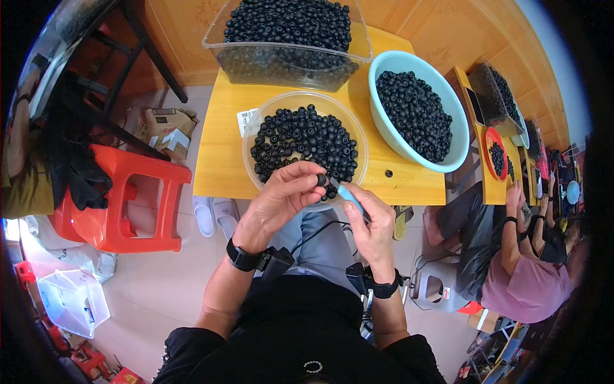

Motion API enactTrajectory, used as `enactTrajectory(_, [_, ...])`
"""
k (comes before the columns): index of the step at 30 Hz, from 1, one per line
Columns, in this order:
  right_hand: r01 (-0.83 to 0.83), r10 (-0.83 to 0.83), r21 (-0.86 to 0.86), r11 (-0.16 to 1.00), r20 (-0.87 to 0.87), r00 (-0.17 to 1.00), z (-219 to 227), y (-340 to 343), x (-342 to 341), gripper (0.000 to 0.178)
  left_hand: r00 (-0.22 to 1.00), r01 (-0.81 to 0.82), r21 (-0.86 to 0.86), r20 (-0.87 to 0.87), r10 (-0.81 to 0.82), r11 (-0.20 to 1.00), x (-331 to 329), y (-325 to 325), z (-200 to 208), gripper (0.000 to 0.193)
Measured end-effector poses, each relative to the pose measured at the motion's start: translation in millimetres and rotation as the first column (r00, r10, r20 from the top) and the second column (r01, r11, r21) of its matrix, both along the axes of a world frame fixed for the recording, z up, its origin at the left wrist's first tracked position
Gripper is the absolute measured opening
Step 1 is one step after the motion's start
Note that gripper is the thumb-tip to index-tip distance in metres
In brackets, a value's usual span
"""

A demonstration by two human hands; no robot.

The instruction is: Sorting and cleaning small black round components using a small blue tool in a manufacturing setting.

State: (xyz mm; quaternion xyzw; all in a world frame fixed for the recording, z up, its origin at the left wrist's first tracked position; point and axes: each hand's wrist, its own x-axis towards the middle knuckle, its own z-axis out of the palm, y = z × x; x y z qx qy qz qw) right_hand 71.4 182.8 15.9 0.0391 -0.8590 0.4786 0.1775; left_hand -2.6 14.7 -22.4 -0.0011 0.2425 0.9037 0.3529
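Two bare hands show in the head view. The left hand [286, 197], thumb and fingertips closed, pinches one black bead-like piece [321, 180] over the five o'clock side of a round clear tub [300, 96]. The right hand [373, 224] curls closely around a blue-handled tool [354, 200], its tip just beside the piece. At two o'clock from the tub stands a light-blue basin [378, 112].

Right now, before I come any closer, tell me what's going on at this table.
A person's left hand pinches one small black piece, while the right hand holds a tool with a light blue handle, its tip close to the piece. Both hands are at the near side of a clear round tub holding many similar pieces. Beyond it on the yellow table is a clear rectangular bin, with a pale blue basin to the right, both holding more.
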Motion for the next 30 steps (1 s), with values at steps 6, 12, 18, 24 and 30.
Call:
enactTrajectory(6, [-0.036,0.04,0.12,0.992,-0.029,0.999,1,-6,-3,0.025,0.999,0.023,0.042,-0.035,-0.021,0.999,2,0,-8,0.018])
enactTrajectory(12, [-0.081,0.083,0.187,0.979,-0.004,0.997,9,-5,-5,0.026,0.999,0.029,0.03,-0.04,-0.028,0.999,1,-4,-8,0.016])
enactTrajectory(18, [-0.139,0.143,0.226,0.964,-0.004,0.99,14,0,-8,0.027,0.996,0.071,0.056,-0.049,-0.068,0.996,-2,-8,-9,0.012])
enactTrajectory(24, [-0.158,0.16,0.285,0.945,0.016,0.987,16,2,-14,0.027,0.988,0.121,-0.003,-0.093,-0.121,0.993,-5,-14,-9,0.013])
enactTrajectory(30, [0.002,0.0,0.274,0.962,-0.007,1.0,-16,27,-24,0.022,0.976,0.164,0.153,-0.169,-0.138,0.975,3,-19,8,0.01])
